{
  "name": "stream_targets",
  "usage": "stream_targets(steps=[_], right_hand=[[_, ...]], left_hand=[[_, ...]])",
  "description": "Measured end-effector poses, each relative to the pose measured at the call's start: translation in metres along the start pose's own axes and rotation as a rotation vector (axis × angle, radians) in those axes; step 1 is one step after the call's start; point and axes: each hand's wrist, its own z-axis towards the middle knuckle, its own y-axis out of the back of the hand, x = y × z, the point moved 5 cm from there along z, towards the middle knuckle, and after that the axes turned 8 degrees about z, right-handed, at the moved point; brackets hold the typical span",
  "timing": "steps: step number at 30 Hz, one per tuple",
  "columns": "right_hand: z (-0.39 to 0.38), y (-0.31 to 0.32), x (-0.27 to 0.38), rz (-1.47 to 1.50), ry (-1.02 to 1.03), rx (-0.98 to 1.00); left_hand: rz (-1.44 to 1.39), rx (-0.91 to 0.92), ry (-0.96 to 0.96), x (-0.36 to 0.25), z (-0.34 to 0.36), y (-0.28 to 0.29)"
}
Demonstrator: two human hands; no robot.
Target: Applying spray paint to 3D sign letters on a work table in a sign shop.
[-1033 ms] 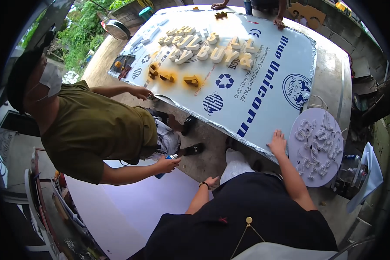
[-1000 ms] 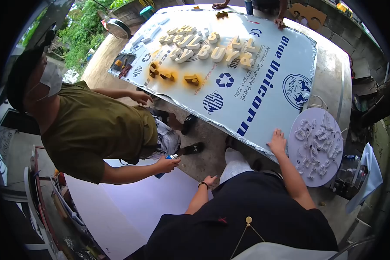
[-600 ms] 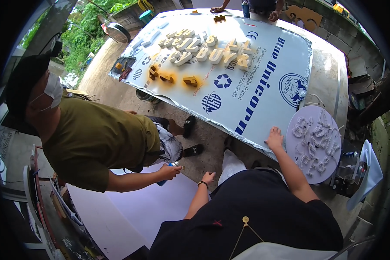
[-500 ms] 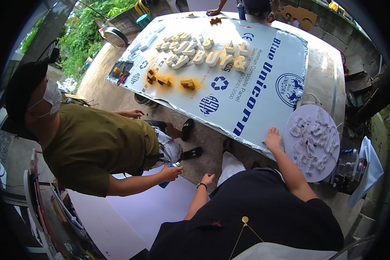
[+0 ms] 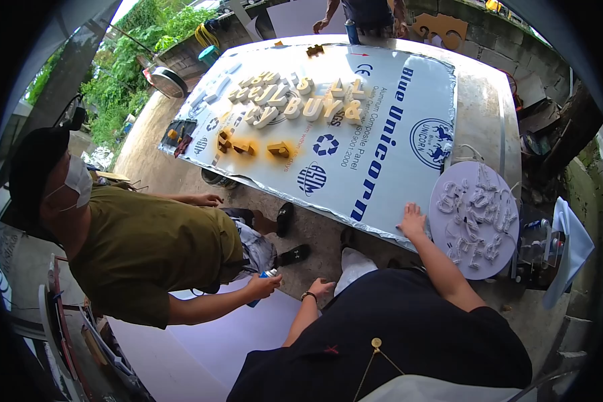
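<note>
While the wearer's black top (image 5: 409, 321) fills the foreground, the left hand (image 5: 321, 287) hangs toward ten o'clock from it, near a white-clad leg (image 5: 356, 266); its fingers bunch loosely, and I cannot tell whether they are open or closed; at nine o'clock a pale sheet (image 5: 238, 328) spreads low; a co-worker (image 5: 107, 268) in an olive shirt (image 5: 157, 248) and white mask (image 5: 79, 182) stands at ten o'clock, gripping a blue spray can (image 5: 269, 274); the right hand (image 5: 413, 220) lies just past twelve o'clock, spread open, palm down on the near edge of the printed panel (image 5: 398, 161), which stretches away toward eleven and twelve o'clock over a table (image 5: 489, 100); just beside that hand, at one o'clock, a round white board (image 5: 442, 226) bears small white shapes (image 5: 474, 221); farther off at eleven o'clock, dark-yellow pieces (image 5: 279, 150) sit on the panel amid yellow stains (image 5: 295, 149); beyond them, thick cream letters (image 5: 293, 109) lie in rows; at twelve o'clock, past the table, another person (image 5: 374, 19) stands, with a blue can (image 5: 352, 32) at its far edge.
</note>
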Motion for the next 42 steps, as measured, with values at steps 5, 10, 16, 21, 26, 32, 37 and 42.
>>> stream_targets(steps=[5,10,16,21,26,32,37,42], right_hand=[[0.000,0.001,-0.001,-0.011,-0.018,0.010],[0.000,-0.002,-0.001,0.004,-0.009,0.025],[0.000,-0.005,-0.003,0.009,-0.011,0.026],[-0.001,-0.003,-0.002,0.001,-0.002,0.018],[-0.002,-0.002,-0.001,0.006,-0.038,0.069],[-0.003,-0.002,-0.001,-0.007,-0.022,0.038],[-0.004,-0.001,0.000,0.017,-0.007,0.043],[-0.004,0.001,0.000,0.013,-0.006,0.032]], left_hand=[[0.026,0.051,-0.028,-0.002,0.002,0.002],[-0.006,0.054,-0.011,0.014,0.013,0.005],[0.055,-0.064,-0.018,0.027,0.016,0.007],[0.038,-0.057,-0.008,0.014,0.004,0.008],[0.092,-0.126,-0.019,0.025,0.011,0.009],[0.030,-0.140,-0.049,0.046,0.037,0.004],[0.077,-0.132,-0.046,0.052,0.038,0.000],[0.092,-0.135,-0.020,0.049,0.030,0.001]])
